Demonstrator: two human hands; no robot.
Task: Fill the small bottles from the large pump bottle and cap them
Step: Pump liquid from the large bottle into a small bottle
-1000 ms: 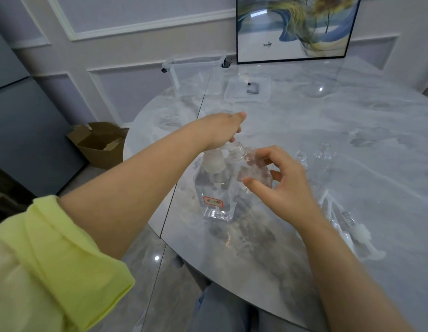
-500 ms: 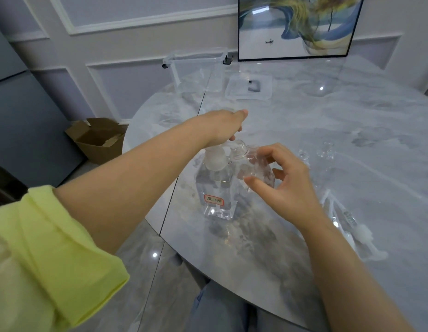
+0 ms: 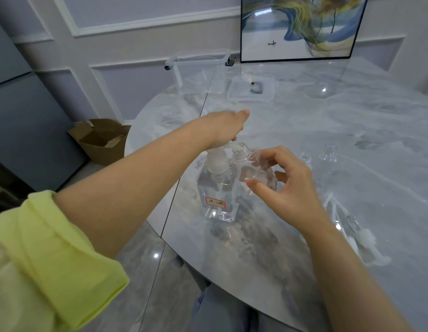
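The table (image 3: pixel 304 130) has a grey and white marble pattern. The large pump bottle (image 3: pixel 217 188) is clear, with a white pump and a small label with a red border. The small bottle (image 3: pixel 253 168) is clear too. A sleeve (image 3: pixel 47 255) is pale yellow-green. The picture (image 3: pixel 301 27) at the far edge shows blue and yellow swirls in a black frame. The cardboard box (image 3: pixel 100 140) is brown.

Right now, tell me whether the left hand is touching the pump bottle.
Touching. The head view shows the left hand resting on top of the pump bottle, its palm covering the pump head, no gap visible between them.
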